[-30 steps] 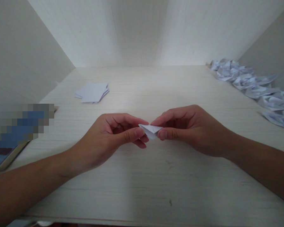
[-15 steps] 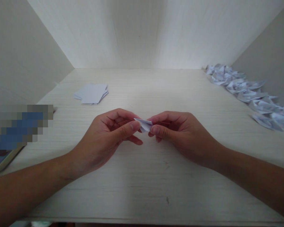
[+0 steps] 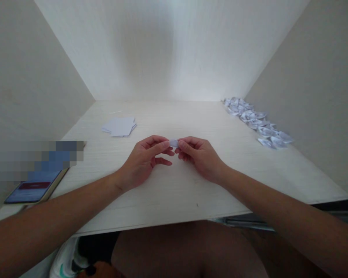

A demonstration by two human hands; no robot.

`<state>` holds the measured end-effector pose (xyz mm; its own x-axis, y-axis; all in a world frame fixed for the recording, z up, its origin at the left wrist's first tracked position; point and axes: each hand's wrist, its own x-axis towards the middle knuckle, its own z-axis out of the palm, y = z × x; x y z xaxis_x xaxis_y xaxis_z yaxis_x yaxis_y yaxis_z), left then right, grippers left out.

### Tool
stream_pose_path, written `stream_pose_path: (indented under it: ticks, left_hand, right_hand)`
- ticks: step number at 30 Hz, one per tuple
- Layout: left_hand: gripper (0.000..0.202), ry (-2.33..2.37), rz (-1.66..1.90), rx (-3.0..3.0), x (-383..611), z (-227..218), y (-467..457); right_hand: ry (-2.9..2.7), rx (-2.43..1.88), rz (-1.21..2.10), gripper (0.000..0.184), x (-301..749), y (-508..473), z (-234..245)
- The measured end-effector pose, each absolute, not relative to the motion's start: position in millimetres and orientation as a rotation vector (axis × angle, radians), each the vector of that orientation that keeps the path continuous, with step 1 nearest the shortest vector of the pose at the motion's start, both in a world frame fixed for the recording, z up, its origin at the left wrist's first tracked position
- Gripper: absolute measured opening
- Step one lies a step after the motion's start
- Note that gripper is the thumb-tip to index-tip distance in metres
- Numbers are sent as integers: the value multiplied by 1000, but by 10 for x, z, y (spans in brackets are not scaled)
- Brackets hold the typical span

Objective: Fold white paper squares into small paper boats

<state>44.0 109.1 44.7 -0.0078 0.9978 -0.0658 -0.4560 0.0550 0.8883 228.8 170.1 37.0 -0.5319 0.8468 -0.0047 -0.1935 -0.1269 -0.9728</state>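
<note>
A small folded piece of white paper (image 3: 174, 143) is pinched between my two hands, above the middle of the table. My left hand (image 3: 146, 158) grips its left end between thumb and forefinger, the other fingers loosely spread below. At the opposite end, the thumb and fingertips of my right hand (image 3: 201, 156) press on the paper, with the remaining fingers curled under. My fingers cover both ends, so only the middle of the paper shows.
A small stack of white paper sheets (image 3: 122, 126) lies at the back left. Many folded paper pieces (image 3: 256, 122) are heaped along the right wall. A phone (image 3: 42, 189), partly blurred out, rests at the left. The table's front edge (image 3: 162, 225) runs above my legs.
The camera view has pulled back and tilted, so the table's front edge and my legs now show. Both hands still pinch the paper, which now shows a narrower face.
</note>
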Motion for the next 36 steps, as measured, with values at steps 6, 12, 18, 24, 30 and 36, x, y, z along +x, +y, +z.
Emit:
stream_pose_path:
  ticks: [6, 12, 18, 24, 30, 36]
  left_hand:
    - [31, 868, 1348, 784, 422, 471, 1114]
    - [22, 799, 1302, 705, 364, 488, 1156]
    - [30, 746, 1227, 677, 344, 526, 1148]
    - [27, 712, 1206, 712, 363, 525, 1119]
    - [21, 691, 1217, 682, 356, 550, 1094]
    - [17, 724, 1196, 719, 335, 555, 1085]
  right_hand:
    - [-1067, -816, 1748, 34, 2142, 1478, 394]
    - [-876, -746, 1851, 34, 2023, 1444, 483]
    - [-787, -691, 1857, 37, 2051, 1352, 523]
    - [-747, -706, 1851, 37, 2119, 1173, 506]
    - [-695, -681, 1893, 40, 2095, 1101, 529]
    - [-690, -638, 1899, 38, 2081, 1087, 497]
